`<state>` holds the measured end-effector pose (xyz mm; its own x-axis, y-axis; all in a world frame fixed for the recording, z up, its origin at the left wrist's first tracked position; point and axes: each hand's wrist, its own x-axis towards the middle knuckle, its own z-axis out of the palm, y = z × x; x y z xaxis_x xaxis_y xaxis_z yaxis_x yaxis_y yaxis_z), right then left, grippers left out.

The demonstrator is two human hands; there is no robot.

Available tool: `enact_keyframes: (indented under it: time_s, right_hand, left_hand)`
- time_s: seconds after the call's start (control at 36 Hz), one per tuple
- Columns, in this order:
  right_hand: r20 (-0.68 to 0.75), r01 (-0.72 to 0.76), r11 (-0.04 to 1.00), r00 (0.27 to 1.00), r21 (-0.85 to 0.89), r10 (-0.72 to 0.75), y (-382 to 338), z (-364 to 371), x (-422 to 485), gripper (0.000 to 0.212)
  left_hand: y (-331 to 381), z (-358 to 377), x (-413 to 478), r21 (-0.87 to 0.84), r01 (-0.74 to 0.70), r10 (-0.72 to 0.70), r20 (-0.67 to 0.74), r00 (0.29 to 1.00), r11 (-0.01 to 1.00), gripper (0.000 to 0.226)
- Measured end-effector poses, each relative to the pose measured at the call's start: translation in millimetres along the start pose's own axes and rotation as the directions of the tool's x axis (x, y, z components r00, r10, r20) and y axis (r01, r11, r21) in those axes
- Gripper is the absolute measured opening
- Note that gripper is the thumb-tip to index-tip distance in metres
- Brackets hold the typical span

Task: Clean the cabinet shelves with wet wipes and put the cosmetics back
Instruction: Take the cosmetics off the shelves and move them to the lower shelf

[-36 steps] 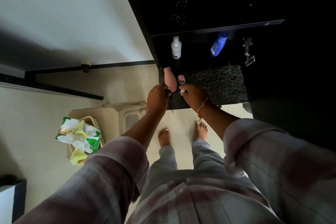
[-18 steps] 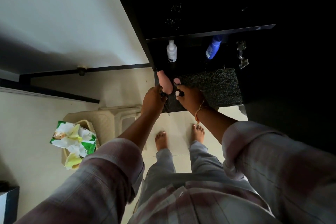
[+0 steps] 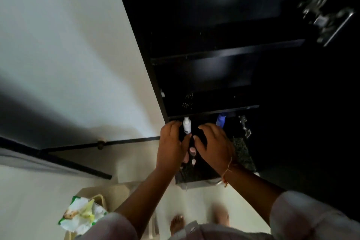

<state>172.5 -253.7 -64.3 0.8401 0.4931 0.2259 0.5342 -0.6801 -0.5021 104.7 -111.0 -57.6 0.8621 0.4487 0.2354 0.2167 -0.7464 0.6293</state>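
My left hand and my right hand are raised together in front of the dark cabinet. They are cupped around a small bundle of cosmetics; a pinkish tube and pale caps show between the palms, the rest is hidden. Just behind my left fingers a white bottle stands on the lower shelf. A blue bottle leans further right on the same shelf. The shelf edge above them and a higher shelf look bare and dark.
A speckled dark ledge lies under my right wrist. Metal door hinges hang at the upper right. A green-and-white wet wipes pack rests on a beige stool at the lower left. White wall fills the left.
Both hands rose from the speckled ledge up to the shelf with the white bottle, carrying the small cosmetics. The view tilted upward, showing more shelves.
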Motion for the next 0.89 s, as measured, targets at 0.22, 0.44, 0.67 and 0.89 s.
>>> enact_keyframes:
  time_s: [0.22,0.44,0.67,0.89]
  right_hand:
    - [-0.370,0.128,0.989,0.924,0.071,-0.093,-47,-81,55,0.034]
    - [-0.633,0.269,0.962,0.752,0.044,-0.182,-94,-175,116,0.036]
    - [-0.803,0.345,0.935,0.532,-0.083,-0.267,-142,-269,167,0.034]
    - [-0.824,0.231,0.945,0.471,-0.231,-0.316,-171,-340,202,0.038]
  left_hand:
    - [71,-68,52,-0.093,-0.245,0.208,-0.296,0.932,0.965,0.040]
    - [145,-135,115,-0.054,-0.454,0.370,-0.499,0.784,0.889,0.042]
    - [225,-209,167,0.044,-0.608,0.475,-0.670,0.571,0.793,0.044]
    - [275,-260,199,0.229,-0.540,0.509,-0.731,0.454,0.810,0.039]
